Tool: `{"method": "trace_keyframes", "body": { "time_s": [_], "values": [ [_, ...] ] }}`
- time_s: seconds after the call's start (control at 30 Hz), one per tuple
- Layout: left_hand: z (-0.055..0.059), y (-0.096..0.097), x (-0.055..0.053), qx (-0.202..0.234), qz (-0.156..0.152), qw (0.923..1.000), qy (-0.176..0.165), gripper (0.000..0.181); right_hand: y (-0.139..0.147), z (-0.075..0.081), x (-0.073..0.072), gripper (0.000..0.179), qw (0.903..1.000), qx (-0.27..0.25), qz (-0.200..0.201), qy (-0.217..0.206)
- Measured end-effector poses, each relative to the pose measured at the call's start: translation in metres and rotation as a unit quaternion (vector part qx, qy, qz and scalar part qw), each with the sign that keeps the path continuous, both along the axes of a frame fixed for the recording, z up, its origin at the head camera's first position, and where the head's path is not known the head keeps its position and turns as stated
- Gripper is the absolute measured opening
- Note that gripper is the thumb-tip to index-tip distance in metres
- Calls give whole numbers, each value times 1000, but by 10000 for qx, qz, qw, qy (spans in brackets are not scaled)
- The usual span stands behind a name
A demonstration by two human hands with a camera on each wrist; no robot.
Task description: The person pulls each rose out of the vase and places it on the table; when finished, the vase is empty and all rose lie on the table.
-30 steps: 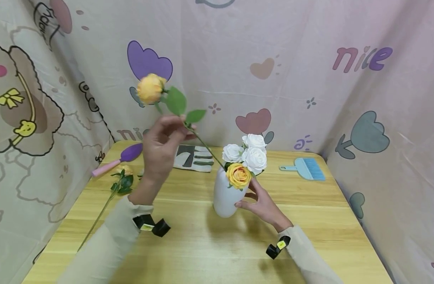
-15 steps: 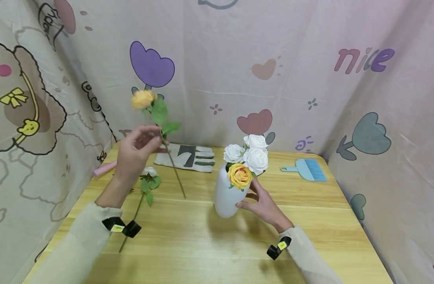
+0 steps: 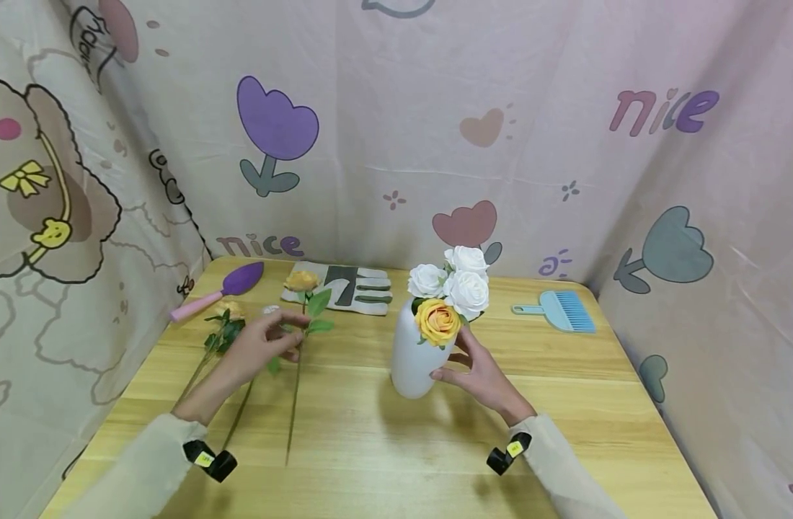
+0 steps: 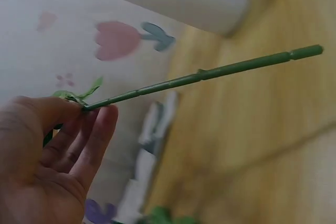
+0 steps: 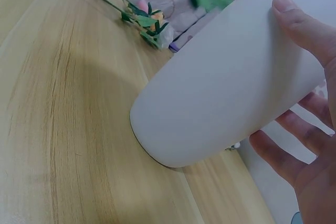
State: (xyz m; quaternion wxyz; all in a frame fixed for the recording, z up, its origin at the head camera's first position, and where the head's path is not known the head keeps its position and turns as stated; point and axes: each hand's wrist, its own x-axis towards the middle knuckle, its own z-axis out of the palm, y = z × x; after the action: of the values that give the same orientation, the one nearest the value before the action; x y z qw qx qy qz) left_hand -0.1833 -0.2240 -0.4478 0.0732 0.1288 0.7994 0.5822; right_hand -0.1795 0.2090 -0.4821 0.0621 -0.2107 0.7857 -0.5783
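Observation:
My left hand (image 3: 257,349) pinches the stem of a yellow rose (image 3: 302,280) between thumb and fingers, at the left of the table. In the left wrist view the rose's green stem (image 4: 231,69) points away from the fingertips. Near the middle stands a white vase (image 3: 409,364), holding several white roses (image 3: 466,292) and one orange-yellow rose (image 3: 437,321) that leans over the front. From the right side my right hand (image 3: 477,375) grips the vase, thumb in front and fingers round the back. The right wrist view shows the vase's base on the wood.
Under and beside the left forearm lie a pale yellow rose (image 3: 231,311) and another, mostly covered flower. Along the back are a purple trowel with pink handle (image 3: 243,279) and a grey-white glove (image 3: 360,292). A blue brush (image 3: 565,311) lies at right.
My left hand has carried the yellow rose leftward from beside the vase and down towards the table, and its stem now hangs nearer vertical. My right hand has stayed on the vase.

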Motion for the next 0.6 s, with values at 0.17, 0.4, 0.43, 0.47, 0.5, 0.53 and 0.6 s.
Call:
{"method": "trace_keyframes", "body": {
  "time_s": [0.17,0.4,0.43,0.47,0.5,0.53,0.6],
  "values": [
    [-28,0,2,-158,-2,9990,-422,38,1,0,0,91,10000,18,-7,-22],
    [-49,6,7,-607,169,9947,-809,34,0,-1,-1,92,10000,3,8,-16],
    [-52,6,7,-649,189,9941,-844,33,0,-1,-1,92,10000,4,8,-13],
    [-53,7,7,-710,202,9936,-859,32,0,-1,-1,92,10000,6,6,-13],
    [-55,7,7,-769,225,9930,-868,31,0,-1,-1,92,10000,8,4,-13],
    [-57,7,7,-799,236,9927,-873,31,-1,-1,-1,92,10000,12,3,-13],
    [-60,9,6,-859,262,9923,-850,30,-1,-1,-1,93,10000,16,3,-15]
  ]
}}
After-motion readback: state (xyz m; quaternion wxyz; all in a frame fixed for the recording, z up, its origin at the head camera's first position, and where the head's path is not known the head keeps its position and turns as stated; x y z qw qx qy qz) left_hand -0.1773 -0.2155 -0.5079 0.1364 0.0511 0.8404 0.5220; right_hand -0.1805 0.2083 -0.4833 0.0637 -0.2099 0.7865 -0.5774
